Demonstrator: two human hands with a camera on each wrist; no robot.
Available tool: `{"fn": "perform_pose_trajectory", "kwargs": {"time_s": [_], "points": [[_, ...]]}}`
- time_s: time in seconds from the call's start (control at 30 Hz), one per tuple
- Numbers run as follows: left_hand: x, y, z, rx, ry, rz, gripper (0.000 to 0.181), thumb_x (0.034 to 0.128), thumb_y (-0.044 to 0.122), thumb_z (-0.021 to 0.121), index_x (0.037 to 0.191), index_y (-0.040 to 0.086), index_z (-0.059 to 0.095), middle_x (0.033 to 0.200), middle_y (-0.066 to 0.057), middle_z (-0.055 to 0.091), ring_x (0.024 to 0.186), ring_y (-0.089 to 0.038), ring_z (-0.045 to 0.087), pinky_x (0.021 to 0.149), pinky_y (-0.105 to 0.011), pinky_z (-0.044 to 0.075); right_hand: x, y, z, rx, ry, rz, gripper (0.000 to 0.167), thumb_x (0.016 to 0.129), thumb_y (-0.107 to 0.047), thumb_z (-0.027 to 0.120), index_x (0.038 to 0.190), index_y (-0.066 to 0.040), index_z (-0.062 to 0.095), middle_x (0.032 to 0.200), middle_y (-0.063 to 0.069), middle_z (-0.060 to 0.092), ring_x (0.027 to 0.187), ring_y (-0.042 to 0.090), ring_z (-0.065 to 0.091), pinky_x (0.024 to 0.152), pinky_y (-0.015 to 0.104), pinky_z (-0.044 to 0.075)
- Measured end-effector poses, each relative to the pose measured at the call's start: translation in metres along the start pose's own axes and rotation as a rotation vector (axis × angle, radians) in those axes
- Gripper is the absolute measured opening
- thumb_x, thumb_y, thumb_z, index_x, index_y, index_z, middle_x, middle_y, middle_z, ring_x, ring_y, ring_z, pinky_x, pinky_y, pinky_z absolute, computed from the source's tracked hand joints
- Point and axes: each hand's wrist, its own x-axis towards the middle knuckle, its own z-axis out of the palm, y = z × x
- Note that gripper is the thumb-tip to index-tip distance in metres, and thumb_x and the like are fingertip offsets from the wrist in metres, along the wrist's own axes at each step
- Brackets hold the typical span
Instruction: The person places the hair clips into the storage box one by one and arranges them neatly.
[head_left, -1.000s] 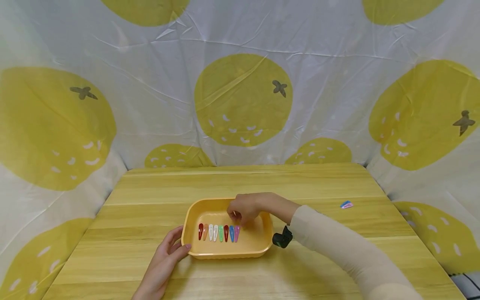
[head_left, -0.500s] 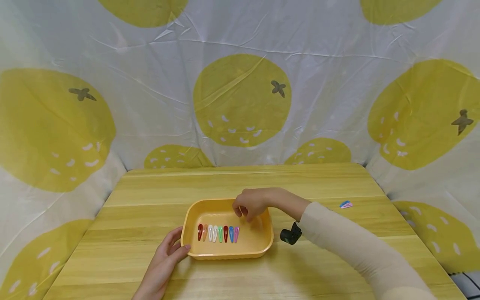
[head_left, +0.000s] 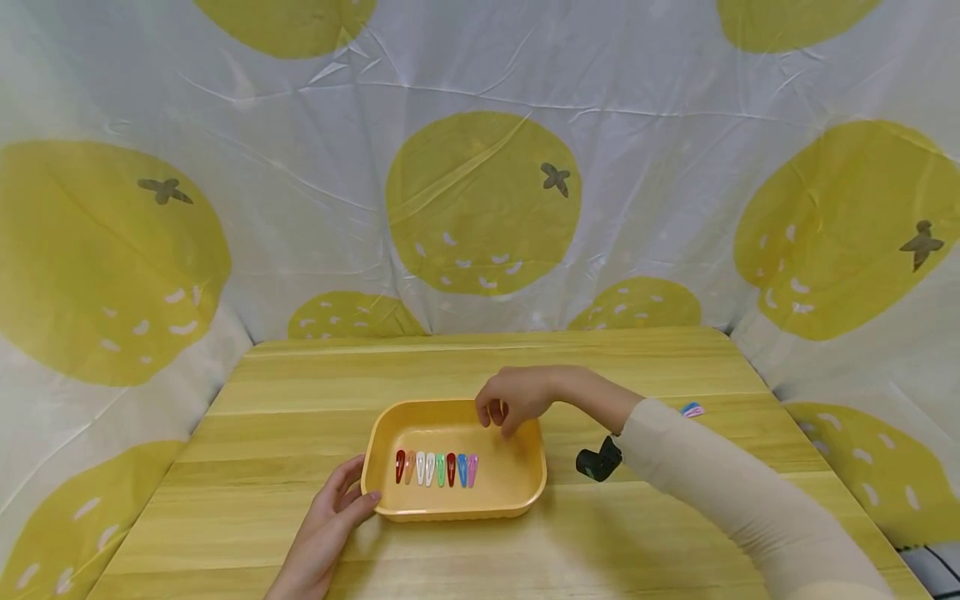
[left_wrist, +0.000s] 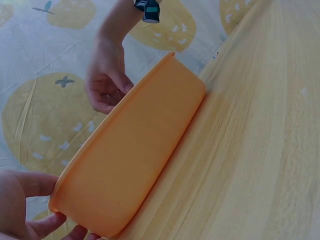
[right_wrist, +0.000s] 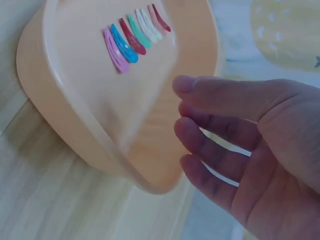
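A yellow-orange plastic tray stands on the wooden table. Inside it lies a side-by-side row of hair clips: red, orange, white, green, blue and pink. My left hand grips the tray's left end, thumb over the rim; the left wrist view shows its fingers against the outer wall. Over the tray's back right part hovers my right hand, loosely bent. In the right wrist view its fingers hold nothing and are apart from the clips.
Blue and pink hair clips lie at the table's right, partly covered by the right sleeve. A dark wrist device hangs below the right wrist. Cloth with yellow fruit prints walls the back and sides of the table.
My right hand has risen from beside the pink clip and drawn back to the right, toward the tray's far rim. The left hand, tray and row of clips have stayed put.
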Motion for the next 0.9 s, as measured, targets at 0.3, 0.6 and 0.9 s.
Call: {"fn": "perform_pose_trajectory", "kwargs": {"time_s": [0.3,0.6,0.9], "points": [[-0.001,0.001,0.000,0.002,-0.001,-0.006,0.061,0.0992,0.008,0.066,0.153,0.001,0.038,0.159,-0.021,0.036,0.140,-0.039,0.039,0.093,-0.023,0.048,-0.018,0.007,-0.013,0.051,0.000,-0.010,0.022,0.091,-0.004,0.078,0.112,-0.003,0.075,0.095,0.000,0.067,0.090,0.009,0.062,0.081,0.025,0.053],[0.000,0.004,0.001,-0.002,0.006,-0.023,0.060,0.0988,0.007,0.066,0.152,0.003,0.040,0.159,-0.018,0.037,0.140,-0.037,0.039,0.093,-0.022,0.048,-0.043,0.028,-0.023,0.103,0.045,0.003,0.022,0.093,-0.004,0.077,0.114,-0.003,0.076,0.098,0.000,0.069,0.093,0.012,0.065,0.082,0.028,0.055],[0.000,0.004,0.001,0.000,0.007,-0.030,0.060,0.0984,0.008,0.067,0.152,0.003,0.040,0.160,-0.019,0.035,0.144,-0.039,0.035,0.092,-0.020,0.048,-0.069,0.059,-0.029,0.131,0.077,0.084,0.020,0.094,-0.005,0.075,0.114,-0.008,0.075,0.102,0.001,0.069,0.098,0.014,0.065,0.085,0.030,0.055]]}}
